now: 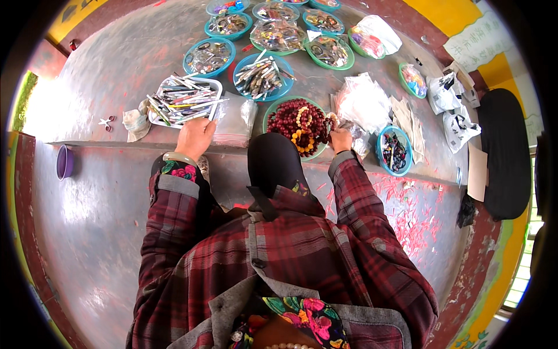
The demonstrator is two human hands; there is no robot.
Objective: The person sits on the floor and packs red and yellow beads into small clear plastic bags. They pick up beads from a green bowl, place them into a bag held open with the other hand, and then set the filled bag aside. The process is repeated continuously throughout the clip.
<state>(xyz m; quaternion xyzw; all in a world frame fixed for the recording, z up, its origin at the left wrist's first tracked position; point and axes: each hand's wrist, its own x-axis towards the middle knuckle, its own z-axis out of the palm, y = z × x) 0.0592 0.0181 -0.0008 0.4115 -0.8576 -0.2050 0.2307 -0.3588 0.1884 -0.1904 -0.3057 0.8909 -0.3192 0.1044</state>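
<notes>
Now, best to keep right hand [340, 139], fingers closed on a small pale bead at the rim of green bowl [273, 111] of dark red beads [299, 121], low and steady, left hand [195, 137] flat on clear bags [232, 119], mind step edge [104, 143] just below, little room between bowls.

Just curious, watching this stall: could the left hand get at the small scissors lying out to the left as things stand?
Probably yes. The left hand rests by the white tray of pens, and the scissors lie further left on the same surface. Only a crumpled cloth sits between; the hand could pass over it.
</notes>
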